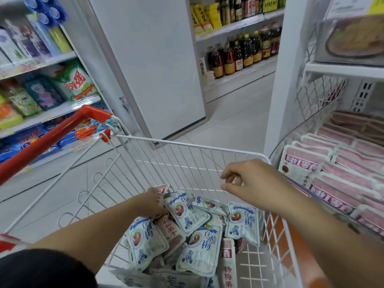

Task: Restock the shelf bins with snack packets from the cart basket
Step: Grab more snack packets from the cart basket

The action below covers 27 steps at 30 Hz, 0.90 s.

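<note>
A white wire cart basket point(187, 146) stands in front of me, holding several white-and-blue snack packets point(199, 252) mixed with pink-and-white ones point(227, 265). My left hand point(154, 204) reaches down into the pile and grips a pink-and-white packet point(161, 191) at the far end of the heap. My right hand point(247, 179) hovers above the basket's right side, fingers loosely curled and holding nothing. To the right, a shelf bin point(280, 140) is filled with rows of pink-and-white packets point(340, 175).
The cart's red handle point(52, 136) runs along the left. Shelves of detergent bags point(74, 82) line the left aisle, and bottles of oil point(243, 53) stand on shelves at the back. A white pillar point(149, 59) rises ahead. A clear bin point(351, 36) sits on the upper right shelf.
</note>
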Each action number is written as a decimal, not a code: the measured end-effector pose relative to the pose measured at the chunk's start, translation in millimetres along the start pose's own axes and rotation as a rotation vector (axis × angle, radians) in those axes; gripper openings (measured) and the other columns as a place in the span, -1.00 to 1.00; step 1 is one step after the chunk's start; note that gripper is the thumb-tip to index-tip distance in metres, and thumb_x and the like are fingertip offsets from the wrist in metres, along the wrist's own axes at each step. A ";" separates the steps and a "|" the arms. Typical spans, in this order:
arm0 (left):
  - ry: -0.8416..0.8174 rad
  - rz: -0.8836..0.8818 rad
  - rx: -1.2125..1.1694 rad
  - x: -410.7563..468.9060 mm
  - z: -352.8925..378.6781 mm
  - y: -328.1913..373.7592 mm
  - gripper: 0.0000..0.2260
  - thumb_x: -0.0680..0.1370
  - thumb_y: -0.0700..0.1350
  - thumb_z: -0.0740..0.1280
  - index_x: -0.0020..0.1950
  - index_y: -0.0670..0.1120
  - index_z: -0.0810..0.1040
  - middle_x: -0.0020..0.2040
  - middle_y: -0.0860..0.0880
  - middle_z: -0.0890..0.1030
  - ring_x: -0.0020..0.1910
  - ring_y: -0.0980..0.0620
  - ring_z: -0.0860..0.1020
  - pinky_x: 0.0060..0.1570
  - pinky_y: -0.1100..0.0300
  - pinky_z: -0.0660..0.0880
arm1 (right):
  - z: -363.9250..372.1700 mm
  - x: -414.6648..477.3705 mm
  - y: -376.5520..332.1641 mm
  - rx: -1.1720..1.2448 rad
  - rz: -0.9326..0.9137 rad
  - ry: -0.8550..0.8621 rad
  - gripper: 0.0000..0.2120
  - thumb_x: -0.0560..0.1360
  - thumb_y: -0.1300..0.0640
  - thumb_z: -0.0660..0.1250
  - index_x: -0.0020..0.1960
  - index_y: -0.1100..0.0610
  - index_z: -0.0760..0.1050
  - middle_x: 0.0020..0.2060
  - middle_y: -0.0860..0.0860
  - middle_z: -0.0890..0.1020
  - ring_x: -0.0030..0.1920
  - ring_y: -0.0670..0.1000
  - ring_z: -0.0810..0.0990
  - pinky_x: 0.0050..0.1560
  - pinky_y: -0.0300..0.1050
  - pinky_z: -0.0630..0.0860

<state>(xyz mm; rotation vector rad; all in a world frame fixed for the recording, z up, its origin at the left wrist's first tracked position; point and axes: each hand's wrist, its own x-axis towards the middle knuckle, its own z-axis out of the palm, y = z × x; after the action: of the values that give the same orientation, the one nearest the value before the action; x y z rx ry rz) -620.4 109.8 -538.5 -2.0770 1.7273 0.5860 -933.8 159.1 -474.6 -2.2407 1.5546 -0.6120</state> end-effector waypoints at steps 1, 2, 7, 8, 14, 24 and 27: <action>0.011 -0.013 -0.029 0.6 1.7 -0.4 -0.14 0.46 0.21 0.40 0.58 -0.11 0.05 0.34 -0.10 0.50 0.24 -0.07 0.52 0.26 0.10 0.47 | -0.1 -0.5 -0.3 -0.006 0.003 0.000 -0.79 0.49 -0.18 0.35 0.08 -0.15 0.59 -0.19 -0.30 0.61 -0.11 -0.26 0.56 -0.05 -0.18 0.56; 0.004 -0.022 -0.057 0.6 0.8 0.0 -0.17 0.47 0.19 0.41 0.57 -0.12 0.08 0.33 -0.11 0.50 0.22 -0.06 0.52 0.25 0.10 0.48 | -0.4 -0.9 -0.7 -0.012 0.004 0.000 -0.79 0.50 -0.19 0.35 0.08 -0.15 0.59 -0.18 -0.30 0.62 -0.11 -0.26 0.56 -0.06 -0.19 0.55; -0.004 -0.037 -0.076 -6.9 -1.3 8.7 -0.57 0.57 -0.04 0.29 0.37 -0.19 0.34 0.31 -0.15 0.49 0.15 -0.10 0.49 0.12 0.10 0.45 | -1.7 -1.9 -2.8 -0.032 0.007 -0.007 -0.77 0.51 -0.19 0.34 0.11 -0.15 0.58 -0.16 -0.29 0.62 -0.11 -0.26 0.56 -0.12 -0.26 0.51; 0.029 0.013 -0.002 -9.0 0.4 12.1 -0.69 0.62 -0.14 0.21 0.32 -0.26 0.42 0.30 -0.20 0.49 0.18 -0.16 0.49 0.17 0.04 0.45 | -1.9 -2.2 -3.0 -0.034 0.008 -0.005 -0.77 0.51 -0.19 0.34 0.11 -0.15 0.58 -0.16 -0.30 0.62 -0.11 -0.26 0.56 -0.12 -0.26 0.51; 0.115 0.112 0.193 -37.5 -25.7 29.3 -0.71 0.64 -0.16 0.14 0.28 -0.26 0.46 0.09 -0.15 0.57 -0.01 -0.13 0.53 0.04 0.06 0.53 | -3.5 -3.4 -3.2 -0.012 0.020 0.010 -0.79 0.50 -0.18 0.34 0.09 -0.15 0.59 -0.17 -0.31 0.62 -0.12 -0.27 0.58 -0.09 -0.22 0.54; 0.917 0.526 0.211 -154.9 -66.3 86.8 -0.82 0.51 -0.01 0.30 0.11 0.07 0.43 -0.13 0.10 0.57 -0.28 -0.02 0.56 -0.34 0.17 0.36 | -26.1 -13.9 -26.8 0.772 0.194 0.060 -0.77 0.56 -0.17 0.27 0.08 -0.08 0.59 -0.08 -0.10 0.70 -0.16 -0.13 0.70 0.03 -0.13 0.62; 1.151 0.741 0.166 -163.6 -63.6 119.7 -0.71 0.39 -0.08 0.34 0.11 -0.01 0.55 -0.17 0.03 0.64 -0.32 -0.06 0.61 -0.22 0.13 0.49 | -49.0 -30.8 -37.7 1.133 0.309 0.063 -0.42 0.36 -0.34 0.25 0.19 0.02 0.57 0.04 0.05 0.70 -0.09 0.14 0.73 0.07 0.09 0.62</action>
<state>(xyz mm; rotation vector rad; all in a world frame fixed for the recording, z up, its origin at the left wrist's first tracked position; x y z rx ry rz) -759.4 190.3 -399.5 -1.6437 3.0345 -0.7718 -939.3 199.1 -418.6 -1.1188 1.0769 -1.0992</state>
